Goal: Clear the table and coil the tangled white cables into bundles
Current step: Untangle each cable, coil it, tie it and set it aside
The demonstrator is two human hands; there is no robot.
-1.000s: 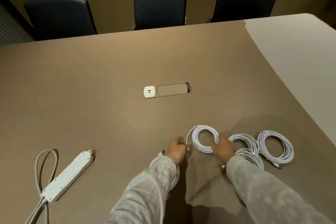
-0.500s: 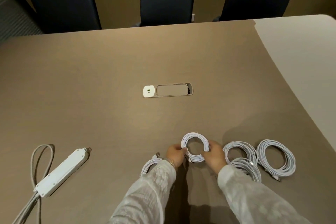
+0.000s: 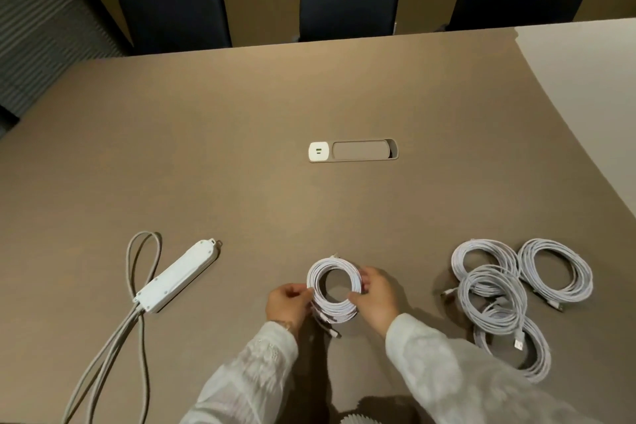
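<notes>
Both hands, left hand (image 3: 288, 303) and right hand (image 3: 377, 299), pinching opposite sides of a coiled white cable (image 3: 334, 286) near the worktop's (image 3: 241, 134) near edge, four coiled bundles (image 3: 509, 286) lying toward its right edge.

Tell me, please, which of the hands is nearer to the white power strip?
The left. The left hand grips the cable coil's left edge, on the side facing the power strip; the right hand holds the coil's opposite edge, farther away.

Both hands, left (image 3: 288, 303) and right (image 3: 377, 298), curled, gripping.
</notes>
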